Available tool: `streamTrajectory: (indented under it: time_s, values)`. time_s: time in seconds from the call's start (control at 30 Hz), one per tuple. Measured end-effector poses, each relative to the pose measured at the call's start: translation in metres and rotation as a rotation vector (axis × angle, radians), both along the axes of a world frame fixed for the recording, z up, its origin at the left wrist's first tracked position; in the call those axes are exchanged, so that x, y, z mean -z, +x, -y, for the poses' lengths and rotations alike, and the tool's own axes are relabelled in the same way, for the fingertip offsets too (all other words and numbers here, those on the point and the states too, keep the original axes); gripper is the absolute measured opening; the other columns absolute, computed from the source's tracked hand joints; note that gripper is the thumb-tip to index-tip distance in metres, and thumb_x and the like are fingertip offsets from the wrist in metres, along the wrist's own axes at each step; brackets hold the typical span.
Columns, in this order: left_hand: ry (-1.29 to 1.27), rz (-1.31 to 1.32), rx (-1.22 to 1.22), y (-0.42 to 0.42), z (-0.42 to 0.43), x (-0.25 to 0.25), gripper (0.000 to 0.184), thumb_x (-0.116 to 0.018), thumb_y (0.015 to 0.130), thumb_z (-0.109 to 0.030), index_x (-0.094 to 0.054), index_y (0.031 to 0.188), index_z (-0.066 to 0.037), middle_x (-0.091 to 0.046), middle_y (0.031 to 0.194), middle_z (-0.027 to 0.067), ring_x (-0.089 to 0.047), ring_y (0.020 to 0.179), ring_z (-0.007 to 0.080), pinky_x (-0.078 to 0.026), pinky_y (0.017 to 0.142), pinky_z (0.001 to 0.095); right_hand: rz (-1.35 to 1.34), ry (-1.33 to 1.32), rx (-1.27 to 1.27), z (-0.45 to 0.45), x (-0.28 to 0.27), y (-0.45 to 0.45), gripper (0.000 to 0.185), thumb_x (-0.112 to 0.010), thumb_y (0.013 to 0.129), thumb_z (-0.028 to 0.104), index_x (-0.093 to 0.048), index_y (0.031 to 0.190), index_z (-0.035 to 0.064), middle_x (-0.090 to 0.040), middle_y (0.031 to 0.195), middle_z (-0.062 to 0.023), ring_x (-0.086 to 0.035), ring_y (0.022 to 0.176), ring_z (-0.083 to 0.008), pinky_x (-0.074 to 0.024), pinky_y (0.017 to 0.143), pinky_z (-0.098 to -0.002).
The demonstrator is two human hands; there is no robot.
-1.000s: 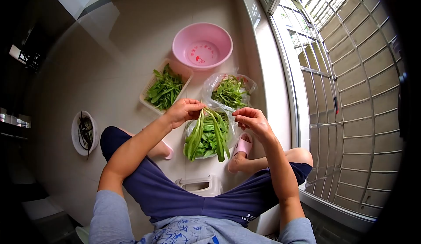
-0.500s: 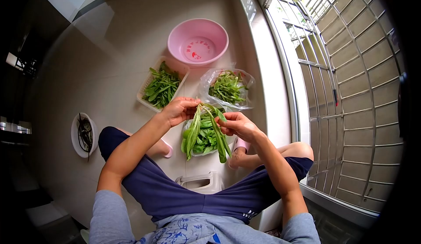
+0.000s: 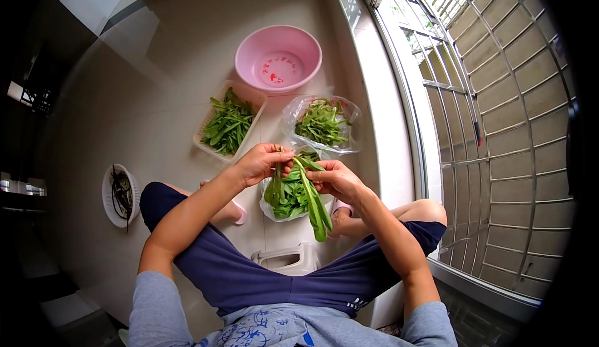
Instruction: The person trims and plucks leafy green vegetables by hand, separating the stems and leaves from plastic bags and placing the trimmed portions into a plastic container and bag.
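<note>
My left hand (image 3: 262,163) is closed, with its fingertips pinching the stem end of some long leafy greens (image 3: 314,205). Close beside it, my right hand (image 3: 339,180) is also closed on the same greens, near their upper leaves. One long piece hangs down below the right fingers, while darker leaves droop under the left ones. Beneath both hands, a clear plastic bag of loose leafy greens (image 3: 288,202) lies on the floor between my feet, partly hidden by the hands and the hanging leaves.
Beyond my hands stand a pale plastic basket (image 3: 201,136) of greens, a clear bag (image 3: 291,117) of trimmed pieces and a pink basin (image 3: 245,66). A small white basket (image 3: 107,203) with dark scraps is at left. A grey stool (image 3: 306,258) is beneath me; a barred window (image 3: 493,154) is at right.
My left hand has moved slightly right and down, bringing both hands closer together. The leaves hanging from it have swung behind the fingers, and the right-hand piece hangs slightly lower.
</note>
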State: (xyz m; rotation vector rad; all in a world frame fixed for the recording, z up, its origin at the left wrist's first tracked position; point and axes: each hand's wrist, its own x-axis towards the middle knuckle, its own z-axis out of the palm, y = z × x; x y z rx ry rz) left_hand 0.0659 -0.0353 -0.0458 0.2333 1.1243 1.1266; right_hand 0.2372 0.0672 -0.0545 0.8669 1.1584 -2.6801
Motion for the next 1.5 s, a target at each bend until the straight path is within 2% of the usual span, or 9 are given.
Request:
streamTrajectory:
  time_s: [0.6,0.8,0.9,1.07,1.13,1.2,1.33,1.4,1.5]
  values:
    - [0.071,0.035,0.029,0.001,-0.001,0.002,0.014,-0.048,0.080,-0.013,-0.054,0.082,-0.001,-0.058,0.074,0.0095,-0.057,0.064,0.0156,-0.047,0.060,0.0255,-0.049,-0.264,-0.048,-0.007,0.003,0.004,0.005,-0.051,0.076,0.006,-0.051,0.077,0.0009,-0.048,0.060,-0.0013,-0.036,0.041,-0.0023,-0.0237,0.033,-0.0129]
    - [0.092,0.037,-0.037,0.003,-0.002,0.005,0.015,-0.047,0.080,-0.012,-0.052,0.085,0.002,-0.057,0.077,0.0113,-0.057,0.069,0.0175,-0.047,0.064,0.0260,-0.005,-0.303,0.158,-0.001,0.012,0.002,0.008,-0.048,0.075,0.008,-0.050,0.079,0.0014,-0.050,0.065,-0.0016,-0.041,0.049,-0.0046,-0.0326,0.042,-0.0155]
    - [0.081,0.058,-0.055,0.002,-0.003,0.003,0.016,-0.047,0.080,-0.012,-0.053,0.084,0.002,-0.057,0.078,0.0115,-0.057,0.069,0.0174,-0.047,0.064,0.0260,0.041,-0.167,0.188,-0.001,0.019,0.005,0.010,-0.045,0.078,0.013,-0.050,0.076,0.0048,-0.053,0.070,-0.0032,-0.046,0.057,-0.0064,-0.0376,0.052,-0.0173]
    - [0.057,0.058,-0.094,-0.001,-0.003,0.007,0.015,-0.049,0.079,-0.013,-0.052,0.081,0.002,-0.057,0.076,0.0116,-0.057,0.065,0.0164,-0.048,0.060,0.0246,0.078,0.073,0.141,0.001,0.004,0.000,0.010,-0.045,0.078,0.014,-0.050,0.077,0.0060,-0.052,0.067,-0.0016,-0.046,0.058,-0.0076,-0.0371,0.051,-0.0186]
    - [0.033,0.028,-0.122,-0.001,-0.001,0.007,0.015,-0.051,0.078,-0.012,-0.052,0.080,0.003,-0.057,0.075,0.0121,-0.058,0.062,0.0163,-0.049,0.057,0.0235,0.154,0.435,0.075,-0.001,-0.003,0.001,0.011,-0.046,0.078,0.014,-0.049,0.077,0.0033,-0.049,0.063,-0.0002,-0.043,0.056,-0.0059,-0.0347,0.050,-0.0187]
    - [0.032,-0.138,-0.139,0.000,-0.001,0.005,0.015,-0.052,0.077,-0.012,-0.052,0.077,0.003,-0.057,0.069,0.0116,-0.057,0.058,0.0155,-0.049,0.052,0.0223,0.047,0.649,0.241,0.001,0.003,0.000,0.009,-0.051,0.075,0.010,-0.049,0.076,0.0008,-0.046,0.061,0.0007,-0.038,0.053,-0.0042,-0.0312,0.045,-0.0191]
    - [0.043,-0.312,-0.136,0.005,-0.003,0.000,0.016,-0.053,0.077,-0.011,-0.052,0.074,0.004,-0.057,0.065,0.0111,-0.056,0.054,0.0146,-0.047,0.049,0.0219,-0.129,1.167,0.246,0.007,-0.012,-0.001,0.010,-0.057,0.070,0.009,-0.055,0.075,0.0006,-0.051,0.064,-0.0044,-0.046,0.054,-0.0095,-0.0366,0.047,-0.0218]
    - [0.049,-0.324,-0.137,0.007,-0.003,0.002,0.016,-0.054,0.076,-0.012,-0.052,0.072,0.004,-0.056,0.064,0.0102,-0.055,0.053,0.0137,-0.047,0.049,0.0217,-0.131,1.259,0.113,0.013,-0.015,-0.003,0.013,-0.059,0.068,0.011,-0.057,0.077,0.0015,-0.054,0.075,-0.0091,-0.050,0.055,-0.0161,-0.0398,0.050,-0.0253]
    - [0.087,-0.404,-0.094,0.010,-0.003,0.004,0.016,-0.054,0.076,-0.013,-0.054,0.074,0.003,-0.056,0.064,0.0087,-0.055,0.053,0.0126,-0.047,0.050,0.0216,-0.048,1.231,0.074,0.016,-0.014,-0.006,0.015,-0.060,0.068,0.014,-0.058,0.077,0.0018,-0.055,0.070,-0.0112,-0.051,0.054,-0.0163,-0.0401,0.050,-0.0265]
